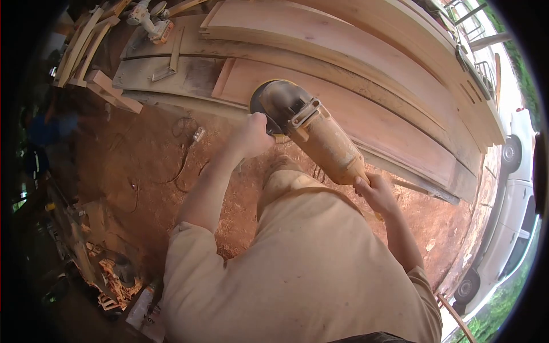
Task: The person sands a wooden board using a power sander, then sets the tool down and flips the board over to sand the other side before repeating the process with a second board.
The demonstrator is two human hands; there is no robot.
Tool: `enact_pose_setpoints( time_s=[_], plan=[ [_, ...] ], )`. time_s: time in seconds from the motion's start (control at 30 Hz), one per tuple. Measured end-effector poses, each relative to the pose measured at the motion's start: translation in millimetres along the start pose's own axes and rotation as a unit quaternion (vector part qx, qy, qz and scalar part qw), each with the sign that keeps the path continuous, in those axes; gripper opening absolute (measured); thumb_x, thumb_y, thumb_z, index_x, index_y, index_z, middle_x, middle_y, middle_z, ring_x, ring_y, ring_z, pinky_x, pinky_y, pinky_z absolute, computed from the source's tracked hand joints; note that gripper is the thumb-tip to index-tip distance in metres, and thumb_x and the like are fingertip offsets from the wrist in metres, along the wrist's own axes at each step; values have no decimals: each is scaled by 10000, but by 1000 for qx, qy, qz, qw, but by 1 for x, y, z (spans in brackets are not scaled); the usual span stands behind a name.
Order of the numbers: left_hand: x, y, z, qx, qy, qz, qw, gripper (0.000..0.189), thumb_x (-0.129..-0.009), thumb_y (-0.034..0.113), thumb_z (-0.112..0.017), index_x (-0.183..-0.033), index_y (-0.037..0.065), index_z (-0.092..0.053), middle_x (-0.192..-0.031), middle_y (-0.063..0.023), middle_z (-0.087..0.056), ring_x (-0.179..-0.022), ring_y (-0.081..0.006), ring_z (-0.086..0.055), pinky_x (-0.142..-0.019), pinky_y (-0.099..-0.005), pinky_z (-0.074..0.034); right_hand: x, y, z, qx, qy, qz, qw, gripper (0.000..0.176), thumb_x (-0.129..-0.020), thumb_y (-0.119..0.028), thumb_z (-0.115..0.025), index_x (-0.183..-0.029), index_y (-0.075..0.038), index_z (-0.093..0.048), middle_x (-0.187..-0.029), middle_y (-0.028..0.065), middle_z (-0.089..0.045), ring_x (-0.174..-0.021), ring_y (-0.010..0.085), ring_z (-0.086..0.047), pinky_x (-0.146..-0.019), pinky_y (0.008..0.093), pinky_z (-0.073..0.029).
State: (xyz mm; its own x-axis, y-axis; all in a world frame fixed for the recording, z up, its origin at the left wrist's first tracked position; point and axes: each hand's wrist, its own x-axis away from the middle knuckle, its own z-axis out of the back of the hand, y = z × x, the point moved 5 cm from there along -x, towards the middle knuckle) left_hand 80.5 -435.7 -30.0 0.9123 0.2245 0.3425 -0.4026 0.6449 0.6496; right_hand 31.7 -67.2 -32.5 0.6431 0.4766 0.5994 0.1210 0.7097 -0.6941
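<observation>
Now the grinder [320, 137] lies clamped in left hand [251, 135] and right hand [374, 192] grips.

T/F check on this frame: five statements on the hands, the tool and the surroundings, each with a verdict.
1. Both hands hold one angle grinder. True.
2. The left hand grips the tool's rear end. False: it holds on beside the disc guard, and the right hand has the rear end.
3. The grinder's head is over the wooden planks. True.
4. A red truck is parked on the right. False: it is a white car.
5. A second power tool lies at the far end, top left of the view. True.
</observation>
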Motion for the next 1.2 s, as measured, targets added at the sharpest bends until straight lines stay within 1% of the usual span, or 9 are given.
enact_pose_setpoints(
  time_s=[0.17, 0.27, 0.5, 0.57, 0.63, 0.77, 0.83, 0.97, 1.2],
  plan=[
    [-17, -50, 30, -75, 19, 91, 993, 360, -849, 220, -739, -1114, -23, -717, -1067, -280, -732, -1069, -439, -702, -899, -508, -571, -37, -37, -32, -62, -22, -1, 998, 633, -1052, -558, -577, -1080, 61, -706, -867, 83, -669, -861, 182, -621, -795, 374, -506],
    [-17, -58, 46, -81, 13, 105, 991, 383, -858, 205, -735, -1179, 0, -698, -1099, -273, -728, -1084, -436, -696, -907, -513, -566, -43, -49, -49, -57, -70, -37, 995, 636, -1062, -558, -552, -1124, 57, -702, -924, 89, -684, -886, 190, -632, -828, 366, -505],
    [-13, -69, 75, -82, 13, 126, 989, 284, -876, 188, -736, -1101, 16, -742, -1047, -253, -746, -1061, -432, -709, -878, -506, -564, -58, -88, -70, -62, -142, -68, 986, 644, -1045, -570, -568, -1188, 46, -688, -1007, 106, -693, -956, 215, -650, -866, 394, -518],
    [-16, -74, 75, -68, 25, 149, 986, 273, -889, 208, -763, -1044, -15, -733, -960, -254, -748, -1004, -433, -726, -829, -459, -555, -58, -94, -65, -71, -161, -88, 980, 651, -1039, -574, -576, -1215, 44, -680, -1015, 103, -689, -961, 219, -647, -870, 408, -520],
    [-22, -71, 66, -64, 11, 128, 990, 268, -897, 198, -758, -1060, -13, -730, -969, -253, -748, -1002, -423, -730, -827, -451, -551, -55, -96, -58, -81, -182, -96, 975, 702, -1024, -585, -598, -1349, 37, -622, -1149, 138, -688, -1074, 256, -655, -951, 416, -516],
    [-20, -38, 41, -62, 10, 108, 992, 280, -907, 182, -758, -1119, 2, -721, -1018, -249, -746, -1026, -416, -724, -851, -451, -543, -38, -61, -39, -112, -157, -70, 979, 753, -1019, -582, -612, -1458, 25, -546, -1307, 184, -655, -1234, 292, -624, -1050, 404, -487],
    [-19, -14, 18, -62, -10, 123, 990, 292, -903, 183, -763, -1132, 7, -721, -1032, -249, -745, -1040, -422, -717, -859, -456, -542, -17, -37, -24, -134, -149, -115, 973, 769, -1019, -563, -628, -1493, 31, -513, -1395, 208, -625, -1347, 302, -570, -1125, 402, -444],
    [-14, 47, -38, -96, -29, 126, 987, 301, -884, 236, -776, -1100, 29, -737, -1050, -253, -742, -1057, -444, -698, -874, -489, -547, 26, 30, 8, -207, -124, -49, 969, 751, -1023, -523, -641, -1500, 40, -503, -1402, 197, -624, -1337, 287, -572, -1127, 411, -441],
    [-4, 156, -154, -103, -89, 90, 987, 256, -877, 242, -757, -1047, 51, -758, -1016, -247, -742, -1029, -456, -695, -861, -528, -564, 116, 135, 79, -291, -68, -79, 951, 783, -1010, -493, -665, -1535, 52, -463, -1470, 188, -590, -1380, 280, -543, -1168, 415, -407]
  ],
)
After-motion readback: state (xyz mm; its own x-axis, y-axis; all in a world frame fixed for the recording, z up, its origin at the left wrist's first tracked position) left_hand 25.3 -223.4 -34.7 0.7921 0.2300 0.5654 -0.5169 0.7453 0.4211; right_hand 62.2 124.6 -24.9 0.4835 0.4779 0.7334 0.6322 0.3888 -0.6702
